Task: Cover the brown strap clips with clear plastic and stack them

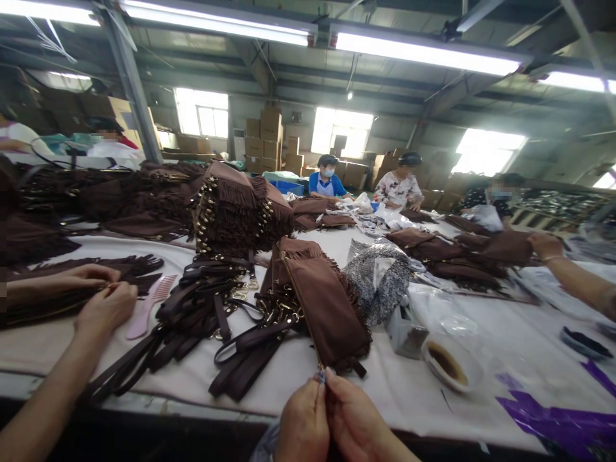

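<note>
My left hand (304, 414) and my right hand (355, 414) meet at the table's front edge, fingertips pinched together. Between them is a small bluish-silver piece at the lower end of a gold zipper, which looks like a wrapped zipper pull (321, 375); my fingers hide most of it. The zipper runs along the edge of a flat brown fringed bag (328, 308), lying tilted over other bags just beyond my hands. Dark brown straps (260, 350) with gold clasps lie left of the bag.
A co-worker's hands (106, 301) work on brown fringe at left, near a pink comb (153, 305). Another person's hand (546, 247) touches bags at right. Stacked fringed bags (231, 205), a tape roll (450, 366), patterned plastic (378, 276) and purple plastic (553, 417) lie around.
</note>
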`<state>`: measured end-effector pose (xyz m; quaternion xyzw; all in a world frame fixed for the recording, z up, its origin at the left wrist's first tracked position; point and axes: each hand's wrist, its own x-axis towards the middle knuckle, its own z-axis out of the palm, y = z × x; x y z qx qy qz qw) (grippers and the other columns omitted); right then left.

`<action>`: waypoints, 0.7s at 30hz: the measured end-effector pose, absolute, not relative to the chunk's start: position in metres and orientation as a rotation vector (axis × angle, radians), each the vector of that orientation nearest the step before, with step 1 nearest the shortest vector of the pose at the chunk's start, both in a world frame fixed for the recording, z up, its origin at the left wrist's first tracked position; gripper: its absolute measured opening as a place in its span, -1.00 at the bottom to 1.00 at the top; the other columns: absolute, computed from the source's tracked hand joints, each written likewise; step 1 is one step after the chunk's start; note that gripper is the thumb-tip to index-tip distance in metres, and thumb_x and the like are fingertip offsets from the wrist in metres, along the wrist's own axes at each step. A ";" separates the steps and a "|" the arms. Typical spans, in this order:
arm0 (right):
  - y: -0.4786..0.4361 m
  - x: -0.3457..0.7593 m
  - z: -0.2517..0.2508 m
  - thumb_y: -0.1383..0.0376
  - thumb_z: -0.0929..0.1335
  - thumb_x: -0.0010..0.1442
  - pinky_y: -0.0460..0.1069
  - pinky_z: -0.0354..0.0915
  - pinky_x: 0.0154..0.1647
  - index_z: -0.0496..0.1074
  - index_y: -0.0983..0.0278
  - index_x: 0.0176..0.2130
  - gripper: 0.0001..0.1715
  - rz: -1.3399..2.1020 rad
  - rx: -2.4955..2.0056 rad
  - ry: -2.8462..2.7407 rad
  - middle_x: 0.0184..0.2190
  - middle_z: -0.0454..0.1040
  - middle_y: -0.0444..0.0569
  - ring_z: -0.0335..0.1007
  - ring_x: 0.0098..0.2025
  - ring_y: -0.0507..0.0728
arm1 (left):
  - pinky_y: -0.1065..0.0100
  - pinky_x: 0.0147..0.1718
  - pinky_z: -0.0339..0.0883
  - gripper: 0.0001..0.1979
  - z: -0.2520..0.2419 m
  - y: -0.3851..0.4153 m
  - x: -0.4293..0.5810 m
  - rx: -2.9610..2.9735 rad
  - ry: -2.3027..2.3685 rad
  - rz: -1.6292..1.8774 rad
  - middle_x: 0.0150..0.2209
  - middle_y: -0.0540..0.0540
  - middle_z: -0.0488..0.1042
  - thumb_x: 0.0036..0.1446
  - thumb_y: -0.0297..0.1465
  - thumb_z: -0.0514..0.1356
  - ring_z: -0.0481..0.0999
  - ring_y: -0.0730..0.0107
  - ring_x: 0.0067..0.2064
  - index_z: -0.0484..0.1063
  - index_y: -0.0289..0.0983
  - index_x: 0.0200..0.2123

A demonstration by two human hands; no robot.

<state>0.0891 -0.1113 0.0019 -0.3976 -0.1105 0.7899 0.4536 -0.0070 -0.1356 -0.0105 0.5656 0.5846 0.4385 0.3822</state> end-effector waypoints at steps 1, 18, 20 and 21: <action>-0.111 0.089 0.003 0.21 0.56 -0.19 -0.02 0.39 -0.26 0.47 0.32 -0.48 -0.69 1.957 -0.977 -0.264 -0.52 0.53 -0.03 0.49 -0.29 0.17 | 0.24 -0.18 0.34 -0.61 -0.012 -0.135 -0.007 1.449 1.489 1.120 -0.21 -0.31 0.57 0.26 -0.25 -0.06 0.52 0.09 -0.17 0.54 -0.25 -0.21; -0.109 0.079 0.011 0.19 0.52 -0.05 -0.06 0.35 -0.29 0.53 0.41 -0.40 -0.69 2.291 -0.709 -0.011 -0.41 0.61 0.04 0.50 -0.39 0.07 | 0.58 -0.79 -0.31 -0.52 0.000 -0.132 -0.007 0.199 0.643 0.985 -0.75 0.23 0.08 -0.21 -0.08 0.40 -0.20 0.75 -0.76 0.19 -0.22 -0.55; -0.109 0.079 0.009 0.20 0.52 -0.06 -0.08 0.35 -0.25 0.53 0.42 -0.41 -0.69 2.286 -0.683 -0.002 -0.40 0.61 0.07 0.51 -0.34 0.07 | 0.60 -0.80 -0.32 -0.54 0.000 -0.132 -0.008 0.086 0.517 0.945 -0.76 0.24 0.03 -0.19 -0.16 0.41 -0.25 0.77 -0.75 0.17 -0.23 -0.56; -0.109 0.079 0.009 0.21 0.53 -0.07 -0.09 0.35 -0.22 0.53 0.42 -0.42 -0.69 2.279 -0.678 0.004 -0.40 0.61 0.06 0.52 -0.31 0.07 | 0.61 -0.80 -0.31 -0.56 0.000 -0.132 -0.009 0.040 0.463 0.927 -0.76 0.25 0.02 -0.14 -0.20 0.40 -0.26 0.78 -0.75 0.16 -0.23 -0.56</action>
